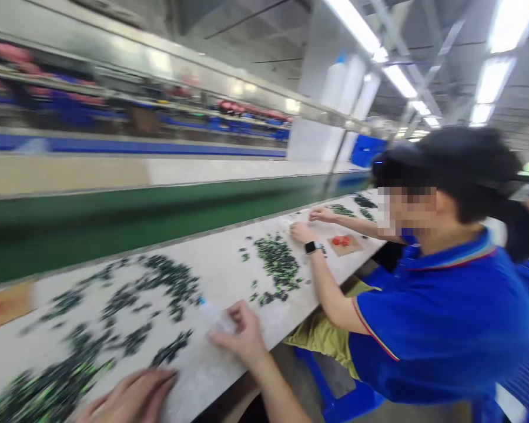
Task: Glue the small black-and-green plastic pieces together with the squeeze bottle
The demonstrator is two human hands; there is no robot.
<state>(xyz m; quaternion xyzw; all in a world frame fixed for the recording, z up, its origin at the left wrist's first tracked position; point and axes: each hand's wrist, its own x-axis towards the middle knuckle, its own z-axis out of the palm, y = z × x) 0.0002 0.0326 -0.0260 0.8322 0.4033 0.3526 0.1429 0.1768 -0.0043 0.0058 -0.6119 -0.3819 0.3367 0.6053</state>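
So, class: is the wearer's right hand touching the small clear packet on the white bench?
Touching. The head view shows the right hand with its fingertips pinching the clear packet, no gap visible, though blur softens the edges.

Two bare hands at the near edge of the white bench (229, 276), both smeared by motion blur. Left hand (132, 396) at the bench's near left corner, only fingers and knuckles in frame, outlines soft. Right hand (238, 338) further along the same edge, followed by a bare wrist and a slim bare forearm, uncovered down to the bottom of the frame
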